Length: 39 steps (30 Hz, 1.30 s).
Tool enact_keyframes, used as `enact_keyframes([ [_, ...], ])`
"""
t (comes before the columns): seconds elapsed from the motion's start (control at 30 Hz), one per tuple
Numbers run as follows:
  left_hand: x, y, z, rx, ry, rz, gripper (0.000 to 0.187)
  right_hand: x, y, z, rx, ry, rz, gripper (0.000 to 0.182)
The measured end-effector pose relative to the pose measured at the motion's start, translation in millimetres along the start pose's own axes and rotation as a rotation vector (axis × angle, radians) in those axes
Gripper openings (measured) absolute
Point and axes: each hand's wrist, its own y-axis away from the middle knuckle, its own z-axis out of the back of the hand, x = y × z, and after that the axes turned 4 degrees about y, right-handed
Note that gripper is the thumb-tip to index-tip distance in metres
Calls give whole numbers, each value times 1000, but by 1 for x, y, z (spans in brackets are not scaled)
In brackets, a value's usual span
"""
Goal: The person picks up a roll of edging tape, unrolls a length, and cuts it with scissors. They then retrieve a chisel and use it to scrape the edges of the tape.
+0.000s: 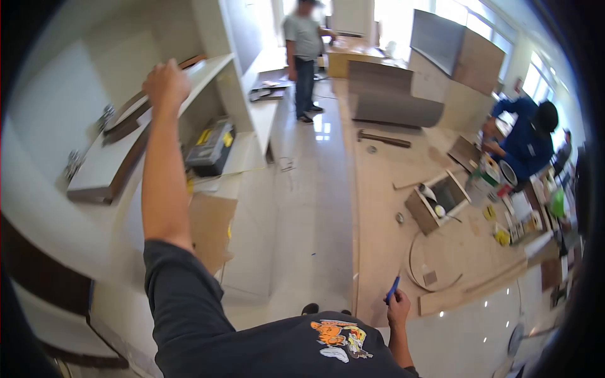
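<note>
My left hand (pixel 167 86) is raised over the cabinet shelf (pixel 211 70), fingers curled closed and blurred; what they hold, if anything, is hidden. Brown-edged strips (pixel 129 118) lie beside and beneath that hand. Farther left, a white panel with a dark edge (pixel 104 173) rests in the cabinet near metal hinges (pixel 74 164). Low on the right, my right hand (pixel 398 309) is closed around a slim blue tool (pixel 392 290) that points upward, over the near edge of the wooden worktop (pixel 378 252).
A grey and yellow toolbox (pixel 211 148) sits on a lower shelf. On the worktop are a hammer (pixel 384 138), an open wooden box (pixel 438 201) and a thin curved strip (pixel 411 261). One person (pixel 304 50) stands ahead; another in blue (pixel 526 138) works at right.
</note>
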Motion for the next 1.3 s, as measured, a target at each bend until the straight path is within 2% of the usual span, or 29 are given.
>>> enact_keyframes([
  [0.03, -2, 12, -1, -99, 67, -119, 38, -3, 3, -2, -8, -17, -4, 22],
  [0.2, -3, 92, 35, -267, 99, -261, 46, -17, 1, -3, -45, -16, 1, 24],
  [0.23, 2, 102, 37, -299, 50, -264, 47, -18, 3, -1, -38, -9, -6, 26],
  [0.33, 21, 111, 28, -213, -51, -118, 48, -12, 5, -8, -53, -25, -12, 27],
  [0.43, 34, 113, 12, -123, -272, -114, 49, -24, 7, -16, -45, -25, -22, 26],
  [0.63, 41, 113, 12, -252, -42, -182, 48, -22, 11, -41, 33, -10, -37, 25],
  [0.83, 46, 117, 10, -178, -189, -222, 50, -20, 19, -57, 97, -32, -29, 27],
  [0.97, 52, 120, 17, -161, -187, -233, 54, 4, 24, -41, 136, -28, -48, 27],
  [1.03, 50, 128, 39, -206, -160, -236, 54, -3, 21, -27, 106, -28, -8, 27],
  [1.07, 38, 134, 60, -180, -180, -170, 55, -7, 18, -21, 88, -30, 14, 27],
  [1.17, 37, 145, 73, -342, -301, -108, 58, -18, 12, 6, 67, 30, 26, 28],
  [1.2, 40, 148, 72, -287, -365, -127, 64, -26, 11, 14, 38, 16, 30, 28],
  [1.3, 39, 155, 71, 184, -439, -43, 69, -40, 6, 30, 12, -3, 45, 27],
])
